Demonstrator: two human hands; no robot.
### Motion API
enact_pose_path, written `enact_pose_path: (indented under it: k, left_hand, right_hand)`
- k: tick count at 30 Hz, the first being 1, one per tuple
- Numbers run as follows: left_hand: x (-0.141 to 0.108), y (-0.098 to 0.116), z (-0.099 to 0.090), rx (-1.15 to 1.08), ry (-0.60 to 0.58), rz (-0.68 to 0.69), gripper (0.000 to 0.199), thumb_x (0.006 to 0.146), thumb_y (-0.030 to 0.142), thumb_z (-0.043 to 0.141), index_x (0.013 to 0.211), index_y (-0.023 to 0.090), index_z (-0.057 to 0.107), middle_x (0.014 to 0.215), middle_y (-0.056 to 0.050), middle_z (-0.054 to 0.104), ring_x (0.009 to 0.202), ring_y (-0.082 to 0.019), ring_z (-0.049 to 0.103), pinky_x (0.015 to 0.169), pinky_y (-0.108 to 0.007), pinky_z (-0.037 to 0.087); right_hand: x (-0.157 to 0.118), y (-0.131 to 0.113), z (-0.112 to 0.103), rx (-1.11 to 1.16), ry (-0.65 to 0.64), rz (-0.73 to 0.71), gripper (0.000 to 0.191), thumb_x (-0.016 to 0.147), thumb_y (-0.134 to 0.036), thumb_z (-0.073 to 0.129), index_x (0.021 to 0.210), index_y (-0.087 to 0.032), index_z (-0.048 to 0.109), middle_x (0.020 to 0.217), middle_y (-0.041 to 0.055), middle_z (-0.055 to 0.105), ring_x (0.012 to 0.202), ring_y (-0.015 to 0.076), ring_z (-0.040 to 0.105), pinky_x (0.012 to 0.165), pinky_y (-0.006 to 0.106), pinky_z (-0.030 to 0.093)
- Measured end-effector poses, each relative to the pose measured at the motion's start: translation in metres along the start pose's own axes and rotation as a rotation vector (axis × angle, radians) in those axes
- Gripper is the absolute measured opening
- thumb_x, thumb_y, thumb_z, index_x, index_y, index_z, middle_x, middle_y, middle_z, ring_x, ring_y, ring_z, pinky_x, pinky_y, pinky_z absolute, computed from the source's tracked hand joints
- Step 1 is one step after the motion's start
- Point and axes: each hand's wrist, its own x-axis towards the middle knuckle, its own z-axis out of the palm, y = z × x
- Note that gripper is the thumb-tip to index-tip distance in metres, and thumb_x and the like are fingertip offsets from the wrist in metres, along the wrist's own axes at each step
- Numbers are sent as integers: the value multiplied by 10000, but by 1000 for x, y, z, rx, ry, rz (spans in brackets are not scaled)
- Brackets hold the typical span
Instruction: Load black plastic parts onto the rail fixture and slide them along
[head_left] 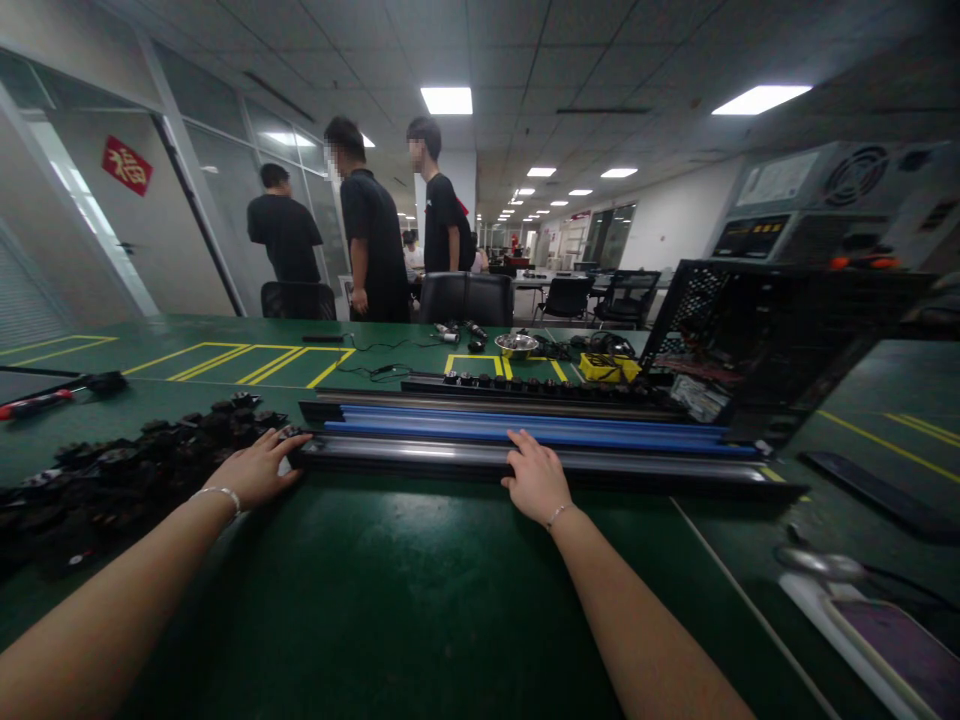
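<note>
A long channel-shaped rail [442, 450] with a shiny metallic inner face and dark edges lies across the green table in front of me. My left hand [251, 472] is at its left end, thumb and forefinger on either side of a small black part [291, 433] that is mostly hidden. Fingers of my right hand [538, 478] reach over the rail's middle, with the thumb at its near edge. Right behind it runs a blue strip [465, 424], and a further dark rail [390, 398] lies beyond.
A heap of small black parts [127, 470] spreads at left, near a red-handled tool [45, 402]. An open computer case [780, 340] stands at right. A metal bowl [516, 345], a yellow item [609, 367] and cables lie farther back. A phone [892, 645] lies front right. Several people stand beyond the table.
</note>
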Motion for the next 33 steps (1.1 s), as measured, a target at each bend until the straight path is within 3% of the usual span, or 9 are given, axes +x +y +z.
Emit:
enact_pose_path:
  k: [7, 10, 16, 22, 26, 33]
  left_hand:
    - [-7, -31, 2, 108, 107, -98, 663, 761, 533, 395, 1369, 301, 267, 1415, -99, 327, 1340, -284, 174, 1015, -473, 249]
    - [-13, -49, -5, 137, 173, -230, 653, 769, 564, 342, 1366, 312, 264, 1440, -96, 278, 1345, -285, 146, 1010, -495, 227]
    - [-27, -75, -22, 152, 196, -476, 666, 762, 619, 219, 1353, 316, 277, 1397, -124, 339, 1321, -308, 186, 961, -541, 247]
    - [-36, -93, -20, 101, 132, -655, 703, 733, 637, 159, 1357, 324, 244, 1416, -121, 317, 1307, -341, 200, 920, -575, 251]
    - [-34, -101, -15, 76, 132, -712, 714, 712, 649, 168, 1353, 342, 243, 1436, -104, 286, 1312, -353, 175, 911, -577, 248]
    - [-28, -95, -21, 39, 158, -709, 680, 688, 663, 237, 1250, 343, 446, 1474, -102, 167, 1307, -442, 74, 868, -695, 173]
  right_hand:
    - [-1, 0, 1, 7, -2, -2, 170, 700, -228, 609, 865, -191, 605, 1397, 57, 357, 1301, 207, 239, 1002, 409, 220]
    - [-1, 0, 1, 6, -1, 1, 170, 707, -228, 596, 873, -190, 603, 1403, 55, 349, 1304, 207, 234, 1004, 411, 216]
    - [-1, 1, 1, 16, -8, 3, 157, 713, -229, 582, 865, -193, 601, 1407, 56, 341, 1308, 206, 223, 1006, 414, 210]
    - [-2, 0, 0, 24, 0, 1, 156, 709, -222, 584, 863, -194, 598, 1404, 57, 346, 1310, 204, 220, 1010, 412, 209]
    - [-2, 0, 0, 26, -2, -4, 152, 709, -222, 588, 858, -195, 600, 1403, 59, 346, 1313, 206, 212, 1009, 414, 209]
    - [-3, 1, 1, 22, 21, -15, 171, 708, -216, 598, 879, -203, 596, 1395, 55, 360, 1305, 209, 232, 998, 410, 226]
